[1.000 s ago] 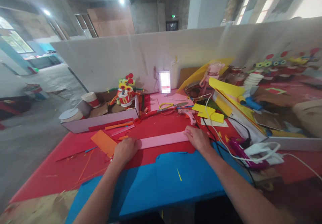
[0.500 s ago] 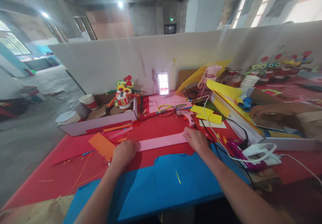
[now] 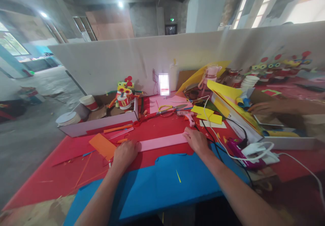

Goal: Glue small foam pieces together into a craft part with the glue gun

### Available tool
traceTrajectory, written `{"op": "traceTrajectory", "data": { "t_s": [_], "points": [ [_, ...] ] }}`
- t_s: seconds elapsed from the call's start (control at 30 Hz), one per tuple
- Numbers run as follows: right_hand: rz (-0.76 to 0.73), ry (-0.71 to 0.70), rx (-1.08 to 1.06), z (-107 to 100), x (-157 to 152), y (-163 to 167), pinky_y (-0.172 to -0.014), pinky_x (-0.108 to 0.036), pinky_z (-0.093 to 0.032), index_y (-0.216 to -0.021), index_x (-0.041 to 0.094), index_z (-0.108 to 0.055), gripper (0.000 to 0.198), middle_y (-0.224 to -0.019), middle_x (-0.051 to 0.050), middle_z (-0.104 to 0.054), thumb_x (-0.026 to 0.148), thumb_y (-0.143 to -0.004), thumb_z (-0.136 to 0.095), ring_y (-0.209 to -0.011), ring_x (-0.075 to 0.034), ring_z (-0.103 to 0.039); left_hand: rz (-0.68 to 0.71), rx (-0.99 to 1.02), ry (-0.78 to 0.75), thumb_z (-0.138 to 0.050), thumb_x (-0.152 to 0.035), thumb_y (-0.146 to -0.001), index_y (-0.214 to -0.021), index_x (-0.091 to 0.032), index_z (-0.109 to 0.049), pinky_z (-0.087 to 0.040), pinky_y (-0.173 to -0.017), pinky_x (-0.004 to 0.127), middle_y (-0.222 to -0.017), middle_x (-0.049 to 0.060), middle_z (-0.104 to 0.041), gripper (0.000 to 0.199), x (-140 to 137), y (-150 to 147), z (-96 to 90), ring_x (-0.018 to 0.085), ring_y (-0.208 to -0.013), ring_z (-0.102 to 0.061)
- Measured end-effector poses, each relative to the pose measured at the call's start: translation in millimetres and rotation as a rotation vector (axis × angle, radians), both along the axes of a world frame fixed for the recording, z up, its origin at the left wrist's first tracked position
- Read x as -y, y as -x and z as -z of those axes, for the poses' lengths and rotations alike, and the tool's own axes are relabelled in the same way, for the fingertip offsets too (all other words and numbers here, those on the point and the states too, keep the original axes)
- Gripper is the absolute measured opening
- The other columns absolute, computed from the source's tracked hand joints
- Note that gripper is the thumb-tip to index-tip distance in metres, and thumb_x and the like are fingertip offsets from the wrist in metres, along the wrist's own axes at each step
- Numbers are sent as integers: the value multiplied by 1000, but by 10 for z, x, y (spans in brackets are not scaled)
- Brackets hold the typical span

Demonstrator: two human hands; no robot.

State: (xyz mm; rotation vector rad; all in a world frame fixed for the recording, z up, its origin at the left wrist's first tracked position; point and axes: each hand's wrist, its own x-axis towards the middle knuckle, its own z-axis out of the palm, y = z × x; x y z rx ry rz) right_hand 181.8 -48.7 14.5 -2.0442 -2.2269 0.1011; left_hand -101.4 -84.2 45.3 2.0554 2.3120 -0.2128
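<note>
A flat strip of pink paper (image 3: 162, 142) stretches between my two hands, just above or on the red sheet covering the table. My left hand (image 3: 126, 153) is closed on its left end, fingers curled over it. The right end is pinched by my right hand (image 3: 196, 140). Beyond my right hand lies a pink hot glue gun (image 3: 187, 115), and behind the strip are scissors with yellow handles (image 3: 166, 108). An orange paper piece (image 3: 101, 145) rests beside my left hand. Blue sheets (image 3: 152, 185) lie nearest to me.
At the left stands a box (image 3: 101, 127) with paper cups and a cup figure (image 3: 124, 95). Yellow paper pieces (image 3: 208, 114), cables and a purple power strip (image 3: 241, 155) lie right. Another person's hand (image 3: 266, 106) is over the right-hand box. A white partition (image 3: 114, 60) closes the back.
My hands and the pink paper strip stay almost where they were. The view has shifted slightly, and the other person's hand at the right has moved a little.
</note>
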Motion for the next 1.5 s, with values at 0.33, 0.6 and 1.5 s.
{"op": "traceTrajectory", "data": {
  "t_s": [0.33, 0.6, 1.5],
  "points": [
    [43, -35, 47, 49, -17, 31, -69, -28, -45, -125, 17, -46, 34, -93, -12, -73, 32, -95, -49, -91, -23, -69, 58, -116, -102, -29, -26, -93, -105, -13, -66, -47, -79, 44, -100, 19, -67, 40, 44, -6, 82, 32, -96, -62],
    [-19, -81, 94, 129, -6, 1, -76, -31, -45, -130, 21, -45, 35, -102, -11, -71, 31, -97, -43, -97, -22, -66, 605, -127, -223, -39, -5, -87, -141, -54, -31, -16, -112, 58, -157, -7, -26, 74, -15, 8, 143, 32, -144, -21],
    [-702, -137, -292, -40, 584, 746, -116, -41, -23, -141, 8, -42, 59, -147, -16, -43, 46, -96, -41, -138, -27, -34, 795, -113, -153, -53, -12, -86, -135, -53, -43, -22, -113, 59, -154, -5, -34, 65, -102, 73, 202, 31, -141, -29]
  ]
}}
